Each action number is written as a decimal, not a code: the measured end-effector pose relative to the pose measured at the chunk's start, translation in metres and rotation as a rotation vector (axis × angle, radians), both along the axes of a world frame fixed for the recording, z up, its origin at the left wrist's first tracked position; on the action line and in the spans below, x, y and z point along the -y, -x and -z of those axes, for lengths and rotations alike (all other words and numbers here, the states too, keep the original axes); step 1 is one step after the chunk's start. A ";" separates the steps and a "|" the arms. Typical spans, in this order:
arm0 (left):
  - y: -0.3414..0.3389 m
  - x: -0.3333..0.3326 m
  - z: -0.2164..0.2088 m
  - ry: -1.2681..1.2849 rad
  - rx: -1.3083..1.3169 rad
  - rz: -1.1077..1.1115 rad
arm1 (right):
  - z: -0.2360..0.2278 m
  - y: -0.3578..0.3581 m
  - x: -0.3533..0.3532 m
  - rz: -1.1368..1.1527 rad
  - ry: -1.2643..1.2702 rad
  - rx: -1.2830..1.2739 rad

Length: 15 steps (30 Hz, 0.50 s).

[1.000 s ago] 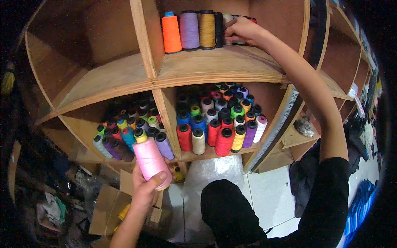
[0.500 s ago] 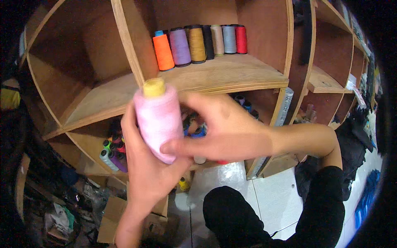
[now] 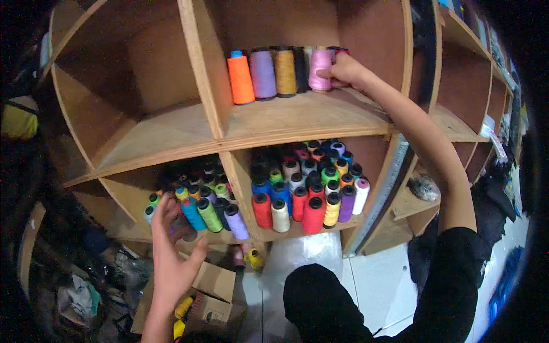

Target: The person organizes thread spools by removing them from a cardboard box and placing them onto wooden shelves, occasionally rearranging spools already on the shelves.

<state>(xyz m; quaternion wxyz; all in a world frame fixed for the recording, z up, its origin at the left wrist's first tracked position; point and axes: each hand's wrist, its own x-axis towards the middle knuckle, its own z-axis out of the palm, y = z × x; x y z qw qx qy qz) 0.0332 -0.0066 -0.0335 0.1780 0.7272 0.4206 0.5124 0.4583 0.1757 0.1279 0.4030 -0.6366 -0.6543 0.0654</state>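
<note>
In the head view, the right arm reaches up and across from the right, elbow bent, with the right hand (image 3: 347, 71) at the upper shelf (image 3: 303, 117). Its thumb and fingers are closed around the pink spool (image 3: 319, 67) – upright, tapering toward the top, wound in plain pink thread. That spool stands in front of the row's right end, past the orange spool (image 3: 241, 80), purple spool (image 3: 263, 74), gold spool (image 3: 285, 71) and black spool (image 3: 301, 71); whether its base touches the wood is hard to tell. The left hand (image 3: 174, 257) is raised at lower left – empty, fingers upward, thumb spread away – before the lower-left compartment's spools (image 3: 209, 214).
</note>
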 end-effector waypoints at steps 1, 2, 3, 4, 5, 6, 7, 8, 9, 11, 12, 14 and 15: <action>0.014 0.000 0.008 0.027 0.011 -0.029 | -0.002 0.005 -0.001 -0.017 -0.005 -0.034; 0.024 -0.002 0.019 0.031 -0.010 -0.073 | -0.001 0.003 0.000 -0.021 0.003 -0.063; 0.035 -0.003 0.030 0.036 -0.030 -0.116 | 0.000 0.001 0.001 -0.025 0.010 -0.092; 0.049 -0.004 0.042 0.036 -0.043 -0.161 | -0.002 0.000 0.001 -0.050 0.006 -0.117; 0.068 -0.005 0.059 0.046 -0.100 -0.213 | -0.001 -0.001 0.000 -0.076 0.007 -0.146; 0.091 -0.005 0.078 0.061 -0.159 -0.267 | 0.001 0.000 -0.002 -0.104 0.013 -0.177; 0.111 -0.003 0.094 0.076 -0.213 -0.323 | 0.000 0.005 -0.005 -0.057 0.021 -0.118; 0.124 0.001 0.105 0.156 -0.258 -0.348 | 0.000 -0.002 -0.011 -0.057 0.004 -0.077; 0.136 0.007 0.114 0.235 -0.301 -0.376 | -0.003 -0.009 -0.017 -0.061 -0.016 -0.037; 0.168 0.024 0.139 0.371 -0.438 -0.399 | 0.001 -0.011 -0.028 -0.008 0.033 0.094; 0.185 0.026 0.158 0.422 -0.532 -0.387 | -0.006 -0.008 -0.023 0.052 0.088 0.188; 0.201 0.035 0.200 0.649 -0.677 -0.351 | -0.021 -0.001 0.004 0.169 0.100 0.351; 0.210 0.034 0.213 0.813 -0.727 -0.327 | -0.024 -0.004 0.015 0.237 -0.242 0.438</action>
